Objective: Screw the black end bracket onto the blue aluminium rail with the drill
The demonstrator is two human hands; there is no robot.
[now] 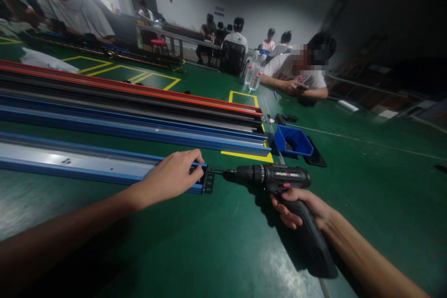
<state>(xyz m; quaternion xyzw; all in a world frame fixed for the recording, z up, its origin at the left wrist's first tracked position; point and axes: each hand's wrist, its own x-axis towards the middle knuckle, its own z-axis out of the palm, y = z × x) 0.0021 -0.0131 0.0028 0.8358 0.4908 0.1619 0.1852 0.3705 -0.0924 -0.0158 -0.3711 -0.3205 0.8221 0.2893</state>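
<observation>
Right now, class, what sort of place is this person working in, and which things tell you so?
Most likely a factory workshop. Long metal rails lie on a green surface with yellow lines, the right hand holds a drill at one rail's end, and a blue bin sits nearby.

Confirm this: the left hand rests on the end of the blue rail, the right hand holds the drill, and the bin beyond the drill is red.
Wrong in one respect: the bin is blue, not red, as the head view shows. The left hand does rest on the end of the blue rail, and the right hand holds the drill.
</observation>
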